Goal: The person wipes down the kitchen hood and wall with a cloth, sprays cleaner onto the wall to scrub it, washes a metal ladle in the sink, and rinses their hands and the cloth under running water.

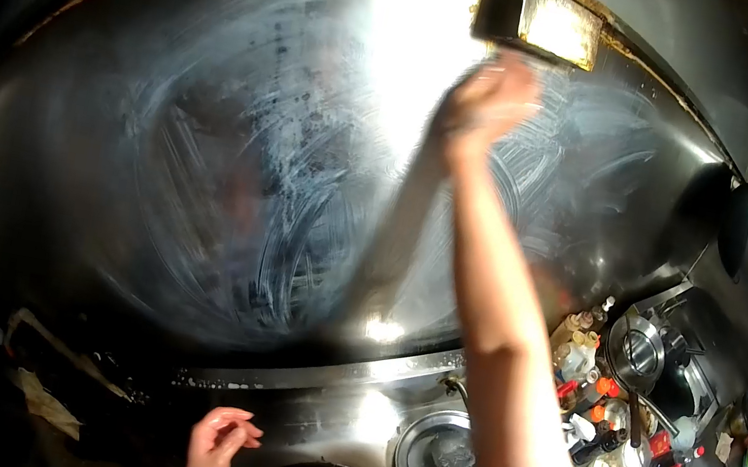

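My right hand (499, 101) is raised high against the steel wall panel (308, 152), just below a small metal box at the panel's top edge. It is blurred, and its fingers and anything under them cannot be made out. White soapy smears and swirls cover much of the panel. Down at the lower left, my left hand (218, 446) hovers above the steel counter (315, 423), its fingers loosely curled with gaps between them and nothing held.
Bottles, jars and pots crowd the counter at the right, beside a steel bowl (638, 352). A round metal basin (412, 445) lies below my right arm. The metal box (559, 26) juts out at the top. Dark pans hang at the right wall.
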Available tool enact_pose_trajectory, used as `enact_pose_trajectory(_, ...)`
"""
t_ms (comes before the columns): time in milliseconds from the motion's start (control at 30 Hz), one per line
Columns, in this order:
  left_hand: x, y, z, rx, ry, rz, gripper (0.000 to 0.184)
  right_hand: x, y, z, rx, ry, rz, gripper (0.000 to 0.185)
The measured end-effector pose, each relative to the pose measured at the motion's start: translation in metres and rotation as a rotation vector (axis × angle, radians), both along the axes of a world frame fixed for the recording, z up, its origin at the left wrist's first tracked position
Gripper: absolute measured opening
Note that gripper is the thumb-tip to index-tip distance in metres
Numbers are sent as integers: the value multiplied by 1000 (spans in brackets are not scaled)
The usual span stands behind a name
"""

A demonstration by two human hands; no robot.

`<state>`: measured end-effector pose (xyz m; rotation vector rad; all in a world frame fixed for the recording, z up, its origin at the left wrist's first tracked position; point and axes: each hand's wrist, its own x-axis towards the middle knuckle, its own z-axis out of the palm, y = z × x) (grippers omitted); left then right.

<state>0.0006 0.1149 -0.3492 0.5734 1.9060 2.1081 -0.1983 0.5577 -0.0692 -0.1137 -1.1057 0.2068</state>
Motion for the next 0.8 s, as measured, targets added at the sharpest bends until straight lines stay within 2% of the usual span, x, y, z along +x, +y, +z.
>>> enact_pose_trajectory(67, -4, 24, 6, 65, 41, -114, 19, 11, -103, 14, 222, -114, 119, 32)
enact_pose_trajectory(100, -5, 30, 7, 55, 94, -170, 20, 10, -120, 20, 364, -78, 94, 35)
enact_pose_trajectory(167, -3, 28, 12, 30, 131, -246, 21, 23, -125, 60, 339, -63, 130, 34)
enact_pose_trajectory(233, -7, 23, 12, 39, 76, -207, 21, -11, -137, 82, 144, 180, 307, 33)
enact_pose_trajectory(300, -5, 33, 20, 51, 36, -125, 20, 2, -170, 68, 144, -383, 201, 37)
enact_pose_trajectory(333, -4, 40, 30, 58, 96, -164, 20, 1, -178, 54, 125, -388, 211, 37)
enact_pose_trajectory(400, 2, 31, 36, 18, 135, -216, 20, -3, -184, 23, 748, -301, 76, 43)
enact_pose_trajectory(433, 5, 23, 36, -24, 177, -204, 21, 3, -156, 30, 753, -128, 27, 32)
enact_pose_trajectory(467, 7, 16, 36, -70, 212, -212, 22, -32, -122, 30, 520, -190, 167, 25)
enact_pose_trajectory(533, 11, 9, 28, -116, 96, -104, 24, -30, -76, -7, 176, -152, 247, 25)
enact_pose_trajectory(567, 14, 19, 27, -123, 36, -48, 25, 0, -61, -27, 90, -60, 194, 33)
enact_pose_trajectory(600, 17, 29, 32, -152, 93, -108, 25, 7, -60, -81, 91, -278, 154, 35)
enact_pose_trajectory(633, 19, 49, 34, -152, 160, -154, 25, 33, -72, -117, 136, -233, 96, 38)
enact_pose_trajectory(700, 26, 91, 44, -169, 239, -305, 25, 73, -76, -194, 64, -397, 362, 43)
enact_pose_trajectory(767, 33, 128, 50, -173, 279, -372, 26, 108, -54, -247, -133, -395, 494, 43)
enact_pose_trajectory(800, 35, 142, 48, -163, 249, -413, 25, 139, -39, -263, -293, -490, 608, 42)
